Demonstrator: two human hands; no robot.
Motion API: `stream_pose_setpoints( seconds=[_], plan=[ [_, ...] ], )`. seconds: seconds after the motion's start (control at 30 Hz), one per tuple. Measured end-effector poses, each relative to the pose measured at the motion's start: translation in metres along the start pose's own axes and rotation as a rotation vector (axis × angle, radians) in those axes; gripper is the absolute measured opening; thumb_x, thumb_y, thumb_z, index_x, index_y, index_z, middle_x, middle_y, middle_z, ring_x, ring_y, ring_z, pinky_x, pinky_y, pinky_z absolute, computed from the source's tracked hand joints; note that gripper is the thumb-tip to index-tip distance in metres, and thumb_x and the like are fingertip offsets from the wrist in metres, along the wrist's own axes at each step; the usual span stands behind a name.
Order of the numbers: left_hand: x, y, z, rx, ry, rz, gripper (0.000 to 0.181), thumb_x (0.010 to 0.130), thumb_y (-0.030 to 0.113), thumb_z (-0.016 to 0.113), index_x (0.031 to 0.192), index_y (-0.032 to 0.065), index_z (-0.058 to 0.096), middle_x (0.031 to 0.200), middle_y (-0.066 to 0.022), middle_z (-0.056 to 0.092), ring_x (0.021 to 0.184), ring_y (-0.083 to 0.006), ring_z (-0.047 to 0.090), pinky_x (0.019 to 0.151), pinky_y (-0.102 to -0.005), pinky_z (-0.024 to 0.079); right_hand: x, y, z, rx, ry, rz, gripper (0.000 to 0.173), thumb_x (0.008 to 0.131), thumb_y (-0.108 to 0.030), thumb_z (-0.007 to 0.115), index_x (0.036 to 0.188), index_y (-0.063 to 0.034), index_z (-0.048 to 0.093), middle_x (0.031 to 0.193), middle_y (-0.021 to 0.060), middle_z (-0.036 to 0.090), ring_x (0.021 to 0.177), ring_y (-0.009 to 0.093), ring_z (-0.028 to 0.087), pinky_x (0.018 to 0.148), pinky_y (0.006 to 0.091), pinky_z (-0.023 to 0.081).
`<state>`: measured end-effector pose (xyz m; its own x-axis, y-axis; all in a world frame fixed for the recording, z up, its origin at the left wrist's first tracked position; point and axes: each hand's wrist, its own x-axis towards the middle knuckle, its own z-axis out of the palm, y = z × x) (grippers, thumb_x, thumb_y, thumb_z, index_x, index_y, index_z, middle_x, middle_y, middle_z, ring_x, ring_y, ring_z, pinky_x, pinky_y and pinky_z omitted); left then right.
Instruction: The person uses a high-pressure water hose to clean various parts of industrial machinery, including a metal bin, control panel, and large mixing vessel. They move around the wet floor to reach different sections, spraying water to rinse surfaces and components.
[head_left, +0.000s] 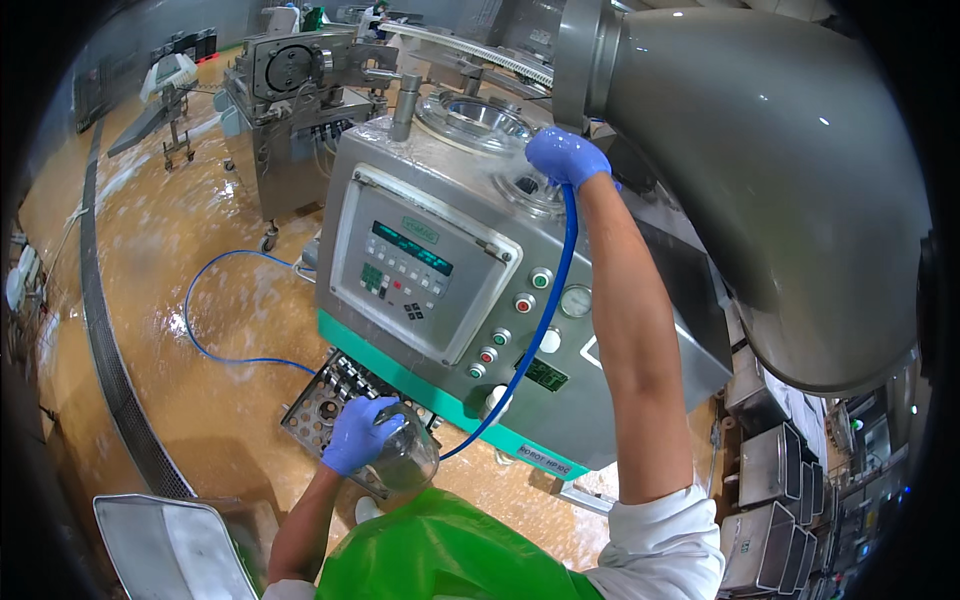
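Observation:
Gripped in my left hand (363, 435), gloved in blue, is a clear see-through container (405, 454) low before my green apron (442, 551). My right hand (568, 157), in a wet blue glove, is closed around the end of a blue hose (557, 289). It is over the top of a stainless steel food-processing machine (465, 161), beside a small round port (531, 187). Water spray or mist shows around the port; the hose's tip is hidden by the glove. A larger round opening (484, 124) lies further back. The machine's front carries a control panel (412, 262) and several push buttons (523, 303).
A large steel hopper (757, 165) overhangs at the right. Below my left hand stands a perforated rack (315, 420) with metal parts. A steel bin (176, 551) is at lower left, a floor drain (124, 375) beyond it. The floor (240, 420) is wet; a person (373, 19) stands far back.

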<state>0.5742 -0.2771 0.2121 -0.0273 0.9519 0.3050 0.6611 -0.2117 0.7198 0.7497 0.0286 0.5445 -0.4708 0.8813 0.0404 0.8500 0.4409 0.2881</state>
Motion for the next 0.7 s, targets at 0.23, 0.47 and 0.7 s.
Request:
stream_pose_setpoints(
  seconds=[0.23, 0.47, 0.7],
  plan=[
    [-0.014, -0.02, -0.017, 0.055, 0.059, 0.15, 0.031, 0.074, 0.028, 0.064, 0.096, 0.0073, 0.062, 0.077, -0.0109, 0.057, 0.072, -0.0276, 0.053, 0.066, -0.0371, 0.043, 0.004, -0.009, 0.02, 0.158, -0.1, 0.226, 0.023, 0.075, -0.009, 0.044, 0.082, 0.0003, 0.064, 0.085, 0.0173, 0.063, 0.073, 0.03, 0.061, 0.063, 0.0389, 0.047],
    [-0.03, -0.033, -0.04, 0.047, 0.102, 0.171, 0.03, 0.074, 0.027, 0.063, 0.095, 0.0064, 0.061, 0.08, -0.0096, 0.058, 0.071, -0.0267, 0.052, 0.066, -0.0365, 0.042, -0.01, -0.021, 0.016, -0.008, -0.139, 0.087, 0.018, 0.074, -0.007, 0.048, 0.078, 0.001, 0.064, 0.08, 0.0182, 0.063, 0.07, 0.03, 0.062, 0.059, 0.0378, 0.047],
    [-0.06, -0.047, -0.031, -0.017, 0.061, 0.018, 0.033, 0.073, 0.033, 0.064, 0.097, 0.0105, 0.062, 0.079, -0.012, 0.058, 0.076, -0.0301, 0.053, 0.072, -0.038, 0.043, -0.005, -0.019, 0.044, -0.144, -0.014, -0.099, 0.008, 0.067, -0.004, 0.056, 0.068, 0.0001, 0.063, 0.073, 0.0182, 0.062, 0.066, 0.032, 0.061, 0.057, 0.0391, 0.048]
  ],
)
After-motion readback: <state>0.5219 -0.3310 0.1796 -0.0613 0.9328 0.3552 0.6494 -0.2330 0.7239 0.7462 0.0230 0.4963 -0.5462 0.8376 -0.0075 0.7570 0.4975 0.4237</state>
